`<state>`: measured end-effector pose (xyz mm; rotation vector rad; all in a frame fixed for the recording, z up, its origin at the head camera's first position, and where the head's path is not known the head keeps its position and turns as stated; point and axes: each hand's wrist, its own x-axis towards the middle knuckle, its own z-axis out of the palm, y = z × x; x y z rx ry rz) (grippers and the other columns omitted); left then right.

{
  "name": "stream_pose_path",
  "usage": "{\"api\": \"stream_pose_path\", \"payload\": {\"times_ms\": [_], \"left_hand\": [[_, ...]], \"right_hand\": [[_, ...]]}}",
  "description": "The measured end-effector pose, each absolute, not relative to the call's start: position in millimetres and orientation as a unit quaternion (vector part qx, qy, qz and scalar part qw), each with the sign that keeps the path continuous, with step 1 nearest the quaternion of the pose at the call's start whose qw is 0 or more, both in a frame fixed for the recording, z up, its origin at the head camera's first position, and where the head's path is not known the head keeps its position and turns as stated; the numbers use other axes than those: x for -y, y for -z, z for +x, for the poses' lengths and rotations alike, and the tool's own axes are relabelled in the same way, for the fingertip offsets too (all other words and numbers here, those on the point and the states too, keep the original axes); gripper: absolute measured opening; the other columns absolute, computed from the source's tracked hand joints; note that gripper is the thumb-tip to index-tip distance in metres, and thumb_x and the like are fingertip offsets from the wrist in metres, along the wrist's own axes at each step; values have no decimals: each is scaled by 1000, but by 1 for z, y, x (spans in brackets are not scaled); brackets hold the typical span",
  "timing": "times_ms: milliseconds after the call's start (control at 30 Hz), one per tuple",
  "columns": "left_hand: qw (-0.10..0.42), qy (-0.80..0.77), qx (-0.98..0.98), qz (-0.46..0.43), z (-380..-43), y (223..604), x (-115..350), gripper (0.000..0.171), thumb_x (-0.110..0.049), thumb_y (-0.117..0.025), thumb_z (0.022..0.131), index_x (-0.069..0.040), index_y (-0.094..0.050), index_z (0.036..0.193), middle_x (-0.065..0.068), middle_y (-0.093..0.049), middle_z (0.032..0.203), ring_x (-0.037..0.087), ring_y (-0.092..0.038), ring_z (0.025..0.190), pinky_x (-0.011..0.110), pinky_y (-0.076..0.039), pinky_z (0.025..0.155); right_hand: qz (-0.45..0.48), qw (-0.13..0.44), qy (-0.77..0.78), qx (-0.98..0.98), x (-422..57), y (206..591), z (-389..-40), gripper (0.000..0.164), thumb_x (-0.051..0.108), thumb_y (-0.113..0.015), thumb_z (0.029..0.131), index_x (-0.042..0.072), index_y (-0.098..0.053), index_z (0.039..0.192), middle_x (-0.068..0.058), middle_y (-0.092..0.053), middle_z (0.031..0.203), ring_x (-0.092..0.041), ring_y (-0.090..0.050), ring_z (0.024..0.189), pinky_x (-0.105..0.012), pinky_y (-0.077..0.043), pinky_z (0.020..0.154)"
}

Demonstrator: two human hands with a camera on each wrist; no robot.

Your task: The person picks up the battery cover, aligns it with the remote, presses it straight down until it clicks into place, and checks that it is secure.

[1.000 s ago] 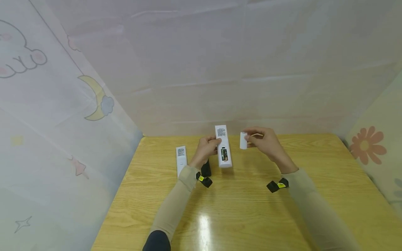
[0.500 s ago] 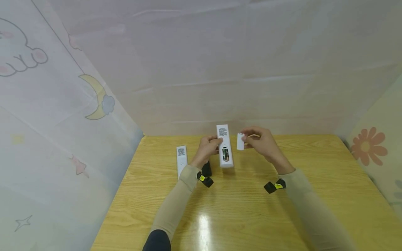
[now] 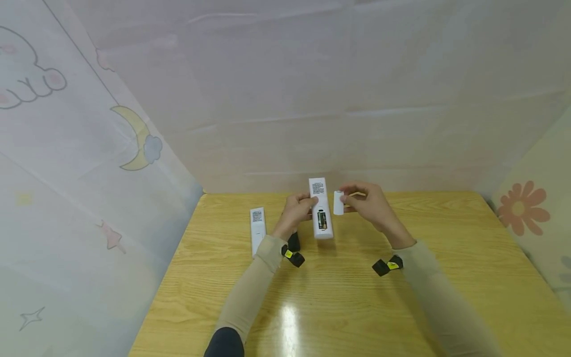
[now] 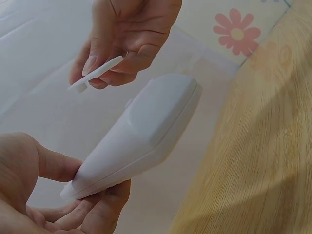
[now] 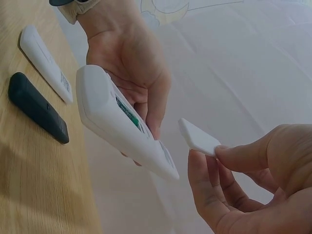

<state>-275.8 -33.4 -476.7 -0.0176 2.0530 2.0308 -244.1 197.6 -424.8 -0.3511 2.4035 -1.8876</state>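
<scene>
My left hand [image 3: 295, 214] grips a white remote control [image 3: 317, 191] by its side, above the table with its back facing up. In the remote's uncovered compartment sit batteries [image 3: 322, 220], green and dark in the right wrist view. My right hand [image 3: 368, 206] pinches a small white battery cover [image 3: 338, 203] between thumb and fingers, just right of the remote and apart from it. The left wrist view shows the cover [image 4: 97, 73] edge-on, with a small tab beneath, above the remote [image 4: 141, 131].
On the wooden table [image 3: 339, 297], a second white remote [image 3: 257, 228] lies at the left, its lower end by my left sleeve. A black remote [image 5: 38, 107] lies beside it, mostly hidden by my left hand in the head view. A fabric backdrop [image 3: 285, 99] rises behind the table.
The right hand has moved left with the battery cover, closing the distance to the remote. The left hand and its remote have shifted slightly right.
</scene>
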Motion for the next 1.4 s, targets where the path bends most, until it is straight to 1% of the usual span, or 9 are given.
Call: {"api": "stream_pose_path", "payload": {"times_ms": [100,200,333,500,700,800,900,1033,1400], "left_hand": [[129,-696,-706,-7,-275,476,32,52,-25,-68,105,3,-58,147,18,-73,128,29,-75,109,39,-66,92],[132,-695,-707,-8,-276,476,31,51,-26,-68,105,2,-59,147,16,-73,127,28,-75,108,39,-66,92],[134,-693,-708,-4,-276,476,30,51,-26,-68,106,3,-59,147,17,-73,127,27,-75,109,39,-66,92],[135,-693,-708,2,-276,477,27,51,-25,-67,106,4,-58,147,18,-73,127,28,-75,108,38,-66,91],[136,-693,-708,2,-275,478,25,53,-26,-67,106,3,-56,149,17,-73,129,28,-75,110,38,-66,92],[138,-696,-704,1,-275,477,25,55,-26,-67,106,3,-55,151,17,-72,130,28,-75,111,39,-66,93],[140,-699,-702,4,-275,476,23,56,-25,-67,106,4,-54,151,18,-72,131,30,-75,111,40,-66,93],[142,-701,-698,6,-274,476,23,55,-25,-67,106,6,-53,151,19,-72,130,31,-75,111,40,-66,94],[139,-698,-702,13,-275,477,24,55,-25,-66,106,6,-54,150,18,-73,129,30,-75,111,41,-66,94]], "right_hand": [[-117,35,616,-779,-196,425,-244,30,1,-66,105,-7,-66,134,-27,-61,123,-20,-74,96,-38,-68,84],[-117,36,617,-778,-195,426,-244,30,1,-66,105,-7,-67,134,-28,-61,123,-17,-74,94,-43,-68,86],[-116,37,616,-778,-195,426,-243,31,1,-66,104,-8,-66,134,-29,-60,124,-19,-74,96,-46,-67,88],[-116,42,619,-776,-194,427,-242,32,0,-66,105,-9,-65,135,-30,-59,125,-21,-74,100,-44,-67,87],[-118,38,624,-771,-192,429,-241,29,-1,-67,104,-7,-68,132,-25,-61,120,-19,-74,96,-42,-68,84],[-120,37,626,-769,-191,430,-240,29,0,-67,104,-9,-67,132,-23,-61,118,-17,-75,95,-40,-68,82],[-125,41,627,-768,-191,431,-239,31,0,-67,104,-11,-65,133,-25,-61,119,-16,-74,95,-38,-68,82],[-129,49,629,-765,-190,432,-239,32,0,-66,104,-12,-65,133,-30,-60,121,-18,-74,95,-40,-68,83],[-129,60,626,-767,-186,436,-238,31,-1,-66,104,-11,-65,134,-30,-60,123,-31,-74,102,-38,-68,85]]}}
